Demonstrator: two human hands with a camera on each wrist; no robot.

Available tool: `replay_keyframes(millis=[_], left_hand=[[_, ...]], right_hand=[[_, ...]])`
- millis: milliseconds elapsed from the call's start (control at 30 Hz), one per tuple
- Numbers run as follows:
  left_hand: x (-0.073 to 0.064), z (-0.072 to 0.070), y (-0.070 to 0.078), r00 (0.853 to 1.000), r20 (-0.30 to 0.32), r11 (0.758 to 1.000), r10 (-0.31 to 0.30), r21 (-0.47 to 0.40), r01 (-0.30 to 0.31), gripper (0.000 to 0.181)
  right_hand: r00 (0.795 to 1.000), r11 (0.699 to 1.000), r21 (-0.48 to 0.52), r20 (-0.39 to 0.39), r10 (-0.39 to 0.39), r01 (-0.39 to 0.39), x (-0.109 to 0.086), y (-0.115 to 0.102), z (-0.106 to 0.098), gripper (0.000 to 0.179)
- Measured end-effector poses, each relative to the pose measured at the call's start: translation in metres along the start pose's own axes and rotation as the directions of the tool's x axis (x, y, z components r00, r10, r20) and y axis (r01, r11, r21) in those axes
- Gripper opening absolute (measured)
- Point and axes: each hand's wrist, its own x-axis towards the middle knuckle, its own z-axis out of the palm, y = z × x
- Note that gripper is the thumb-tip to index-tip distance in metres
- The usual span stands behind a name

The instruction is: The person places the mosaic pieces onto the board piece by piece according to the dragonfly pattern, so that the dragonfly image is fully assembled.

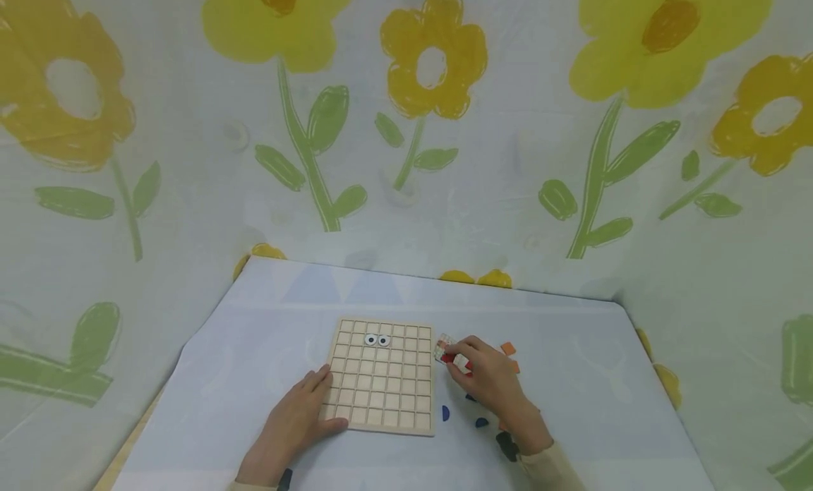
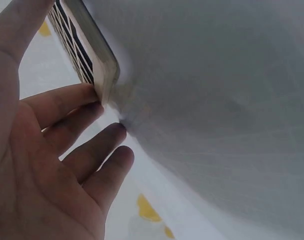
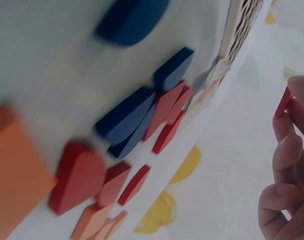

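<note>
A wooden grid board (image 1: 381, 385) lies on the table, with two round eye tiles (image 1: 377, 340) set in its upper squares. My left hand (image 1: 298, 417) rests at the board's left edge and near corner; in the left wrist view its fingers (image 2: 66, 102) are fairly straight and touch the corner. Right of the board my right hand (image 1: 492, 378) is raised over loose pieces. Between thumb and forefinger it pinches a small red piece (image 3: 284, 102), seen edge-on in the right wrist view. Close to those fingertips lies a small patterned card (image 1: 442, 344), partly covered.
Loose blue half-round pieces (image 1: 446, 413) lie right of the board. More blue (image 3: 126, 117), red (image 3: 79, 175) and orange pieces (image 3: 19, 175) are scattered under the right hand. A flower-printed curtain (image 1: 406, 216) stands behind the table (image 1: 241, 350).
</note>
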Motion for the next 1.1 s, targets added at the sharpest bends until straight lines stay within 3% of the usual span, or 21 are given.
replay_keyframes(millis=[300, 600, 1100], left_hand=[[-0.001, 0.003, -0.005, 0.999, 0.047, 0.997, -0.026, -0.069, 0.029, 0.101], [-0.001, 0.001, -0.008, 0.997, 0.076, 0.998, -0.026, -0.049, 0.030, 0.101], [0.000, 0.000, -0.011, 0.998, 0.059, 0.997, -0.002, -0.074, 0.006, 0.098]], right_hand=[[0.999, 0.998, 0.040, 0.006, -0.046, 0.046, 0.012, -0.019, 0.009, 0.026], [0.993, 0.993, 0.054, 0.061, -0.104, 0.101, 0.030, -0.039, 0.019, 0.028], [0.958, 0.977, 0.024, 0.191, -0.212, 0.212, 0.077, -0.065, 0.034, 0.021]])
